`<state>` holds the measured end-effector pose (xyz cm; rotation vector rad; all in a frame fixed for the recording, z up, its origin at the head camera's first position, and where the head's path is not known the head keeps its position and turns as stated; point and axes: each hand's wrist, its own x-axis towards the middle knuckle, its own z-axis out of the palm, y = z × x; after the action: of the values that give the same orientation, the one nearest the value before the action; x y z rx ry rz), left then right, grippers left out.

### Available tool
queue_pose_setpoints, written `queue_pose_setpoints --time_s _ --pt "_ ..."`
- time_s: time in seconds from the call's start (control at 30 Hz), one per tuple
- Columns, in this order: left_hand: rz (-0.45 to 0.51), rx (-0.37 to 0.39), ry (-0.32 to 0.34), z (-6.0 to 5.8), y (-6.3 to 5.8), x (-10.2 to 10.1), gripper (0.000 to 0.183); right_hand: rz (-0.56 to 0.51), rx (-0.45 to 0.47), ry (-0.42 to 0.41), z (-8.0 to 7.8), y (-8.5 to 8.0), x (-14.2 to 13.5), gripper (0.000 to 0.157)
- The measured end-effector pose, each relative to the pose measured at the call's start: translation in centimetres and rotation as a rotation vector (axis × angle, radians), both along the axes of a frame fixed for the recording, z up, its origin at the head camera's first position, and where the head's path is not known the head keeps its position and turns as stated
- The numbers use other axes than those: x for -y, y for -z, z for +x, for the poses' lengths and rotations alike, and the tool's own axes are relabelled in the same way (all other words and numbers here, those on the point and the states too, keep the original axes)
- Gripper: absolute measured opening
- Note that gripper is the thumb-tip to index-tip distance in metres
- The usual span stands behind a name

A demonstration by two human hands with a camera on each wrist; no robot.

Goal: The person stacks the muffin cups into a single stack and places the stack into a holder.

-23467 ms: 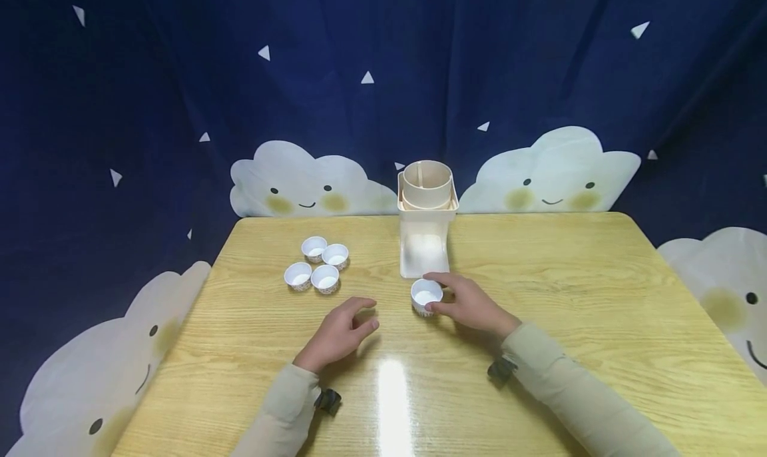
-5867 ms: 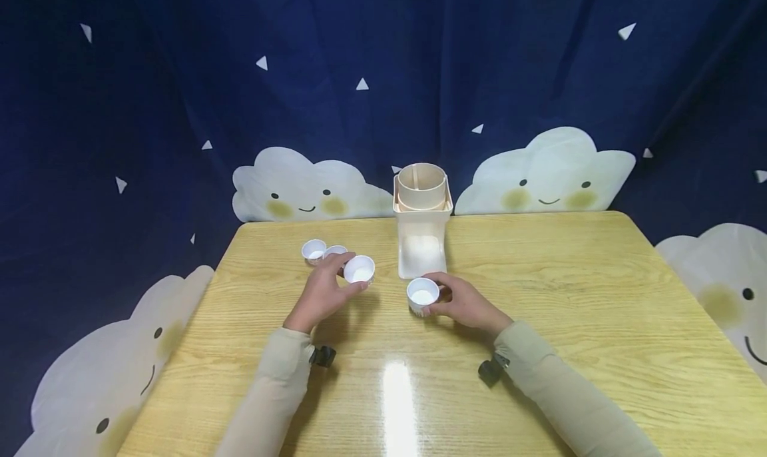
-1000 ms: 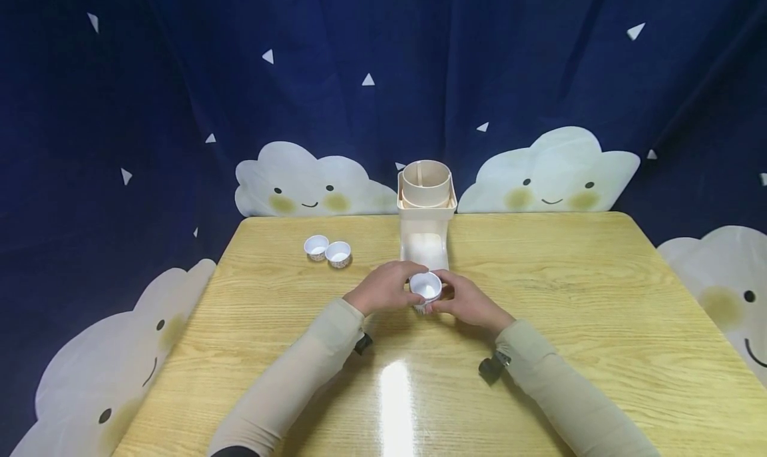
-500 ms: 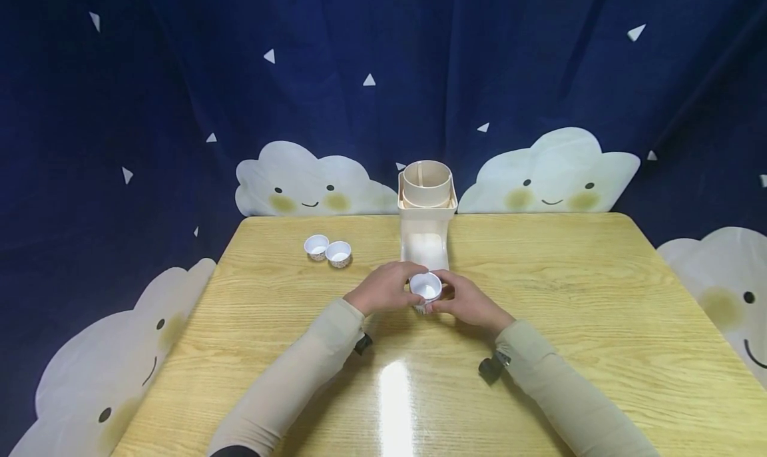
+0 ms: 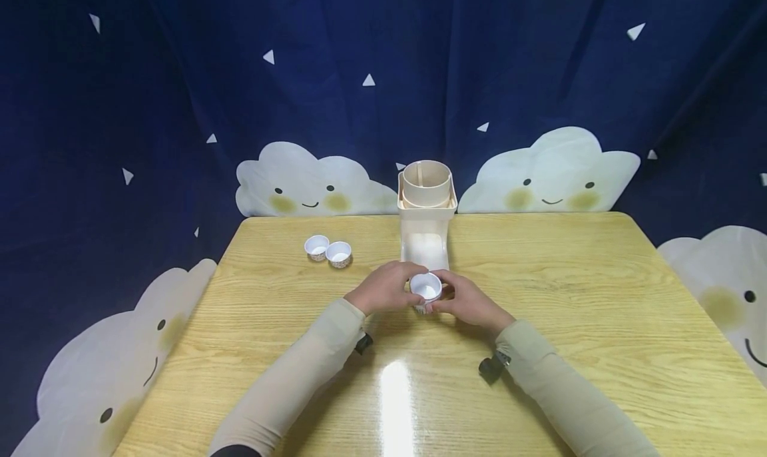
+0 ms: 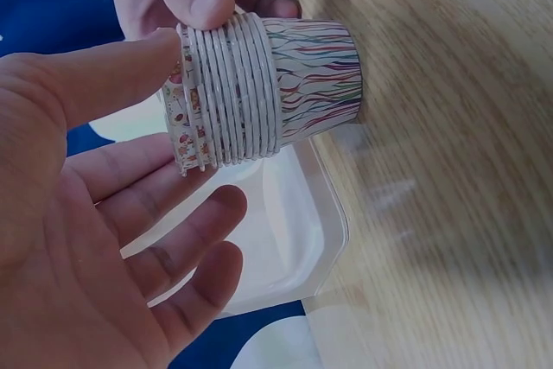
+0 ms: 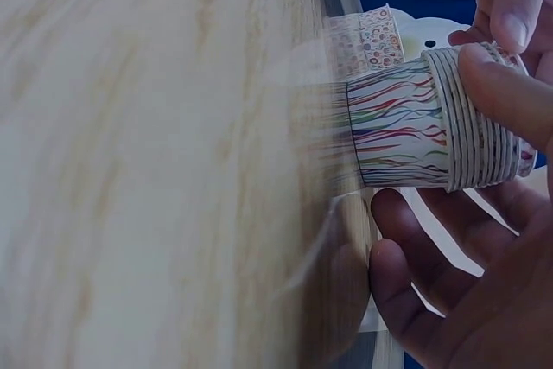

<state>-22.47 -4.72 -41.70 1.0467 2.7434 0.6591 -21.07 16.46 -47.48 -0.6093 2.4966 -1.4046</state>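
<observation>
A stack of nested paper baking cups (image 5: 425, 288) stands upright on the table, just in front of the cream dispenser. My left hand (image 5: 388, 289) pinches the topmost cup, a small-patterned one (image 6: 173, 118), between thumb and fingers at its rim. From the other side my right hand (image 5: 470, 302) grips the stack around its piled rims, thumb on the near side. The lowest cup (image 7: 397, 131) shows wavy coloured stripes. Two loose baking cups, one farther left (image 5: 316, 246) and one beside it (image 5: 338, 254), sit mouth up at the back left.
The cream dispenser (image 5: 425, 224), with a round tube in its square top and a tray-like foot, stands at the table's back edge behind the hands. A dark blue curtain (image 5: 335, 37) with clouds hangs behind the wooden table (image 5: 551, 290).
Four loose cups have become two. About six seconds ago my left hand held a cup left of the stack; now it is at the stack's top. Over the last second nothing visibly moves.
</observation>
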Motion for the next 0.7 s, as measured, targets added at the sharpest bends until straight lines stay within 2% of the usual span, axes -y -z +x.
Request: queue_pose_setpoints --time_s 0.43,0.7 --pt "0.009 0.007 0.005 0.05 0.09 -0.11 0.042 -0.005 0.016 0.003 0.04 0.0 -0.01 0.059" --pt "0.028 0.018 -0.018 0.14 0.15 0.17 0.04 -0.009 0.02 -0.004 0.11 -0.2 -0.04 0.058"
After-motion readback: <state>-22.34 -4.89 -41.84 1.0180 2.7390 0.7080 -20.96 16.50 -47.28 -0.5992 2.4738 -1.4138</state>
